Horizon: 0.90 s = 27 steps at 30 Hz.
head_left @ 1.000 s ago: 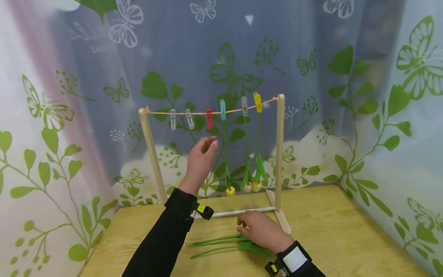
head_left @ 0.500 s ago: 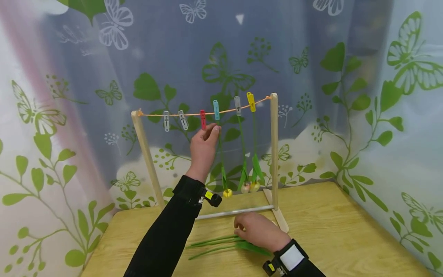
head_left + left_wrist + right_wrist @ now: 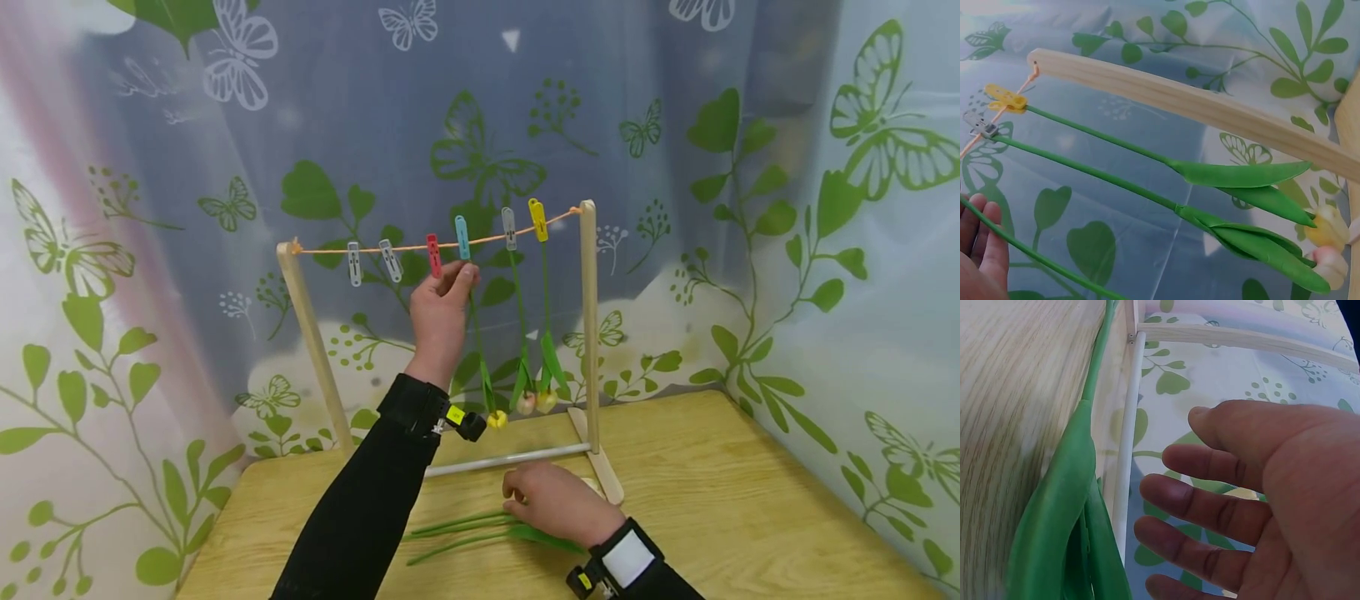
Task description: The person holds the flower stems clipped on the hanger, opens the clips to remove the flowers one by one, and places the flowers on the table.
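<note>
With thumb and forefinger, my left hand [image 3: 441, 312] pinches the top of a yellow tulip's stem, right below the blue clothespin [image 3: 462, 237] on the cord. That tulip [image 3: 497, 419] hangs head down. To its right hang a pinkish tulip [image 3: 1329, 265] under a grey clothespin [image 3: 509, 229] and a pale yellow tulip [image 3: 1327, 230] under a yellow clothespin [image 3: 538, 221]. My right hand [image 3: 562, 502] hovers low over the table with loosely bent fingers, holding nothing. Beneath and beside it lie green tulip stems [image 3: 457, 546] and leaves [image 3: 1054, 506]; their blooms are hidden.
An orange cord [image 3: 330, 250] spans two wooden posts [image 3: 590, 333], joined low down by a white rod [image 3: 517, 458]. A red clothespin [image 3: 433, 256] and two grey-white clothespins [image 3: 355, 264] hang left of my left hand. A patterned curtain surrounds the wooden table [image 3: 720, 483].
My left hand has risen to the cord and taken hold of the yellow tulip's stem under the blue clothespin. The right hand stays about where it was. The head view has shifted slightly.
</note>
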Motion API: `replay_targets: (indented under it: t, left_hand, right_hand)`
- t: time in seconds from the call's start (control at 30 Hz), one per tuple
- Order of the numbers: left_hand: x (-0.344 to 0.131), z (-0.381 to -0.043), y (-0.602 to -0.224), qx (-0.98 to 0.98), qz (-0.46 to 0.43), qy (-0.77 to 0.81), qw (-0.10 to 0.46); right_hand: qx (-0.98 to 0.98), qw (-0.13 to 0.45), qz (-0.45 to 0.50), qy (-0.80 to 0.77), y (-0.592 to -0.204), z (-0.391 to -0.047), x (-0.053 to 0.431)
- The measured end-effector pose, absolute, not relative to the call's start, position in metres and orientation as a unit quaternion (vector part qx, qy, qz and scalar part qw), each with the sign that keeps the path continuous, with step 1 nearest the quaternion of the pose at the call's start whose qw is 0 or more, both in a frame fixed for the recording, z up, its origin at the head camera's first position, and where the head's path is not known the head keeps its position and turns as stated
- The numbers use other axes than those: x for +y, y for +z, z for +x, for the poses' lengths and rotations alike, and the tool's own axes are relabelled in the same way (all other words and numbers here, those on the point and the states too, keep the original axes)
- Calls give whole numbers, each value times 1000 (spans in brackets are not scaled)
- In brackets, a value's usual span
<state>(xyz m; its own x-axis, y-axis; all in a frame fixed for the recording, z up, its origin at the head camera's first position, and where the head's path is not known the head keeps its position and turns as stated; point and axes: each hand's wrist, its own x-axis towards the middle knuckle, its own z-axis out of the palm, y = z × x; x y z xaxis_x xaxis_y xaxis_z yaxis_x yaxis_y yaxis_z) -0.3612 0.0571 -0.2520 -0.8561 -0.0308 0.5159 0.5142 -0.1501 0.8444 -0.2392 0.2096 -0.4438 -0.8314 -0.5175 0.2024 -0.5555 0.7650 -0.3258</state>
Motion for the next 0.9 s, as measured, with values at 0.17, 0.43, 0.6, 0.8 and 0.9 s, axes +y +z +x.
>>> replay_targets:
  t: [0.17,0.43,0.6,0.8,0.9]
  left_hand:
    - [58,-362,-252,-618,-187,-739,190]
    - [58,-361,-254,-596,-188,-759,185]
    - [58,-361,-256,-600,-176,-759,179]
    - [57,-361,-263,-615,-163,-752,174]
    - [57,-359,-267,-615,-161,-752,175]
  right_hand:
    - [-938,50,287,188,-445,-238,208]
    - [-937,43,290,190,-443,-236,208]
    - [-937,38,288,194,-444,-238,207]
    - [-939,37,284,193,-445,-239,205]
    - [-939,39,282,192,-444,-238,205]
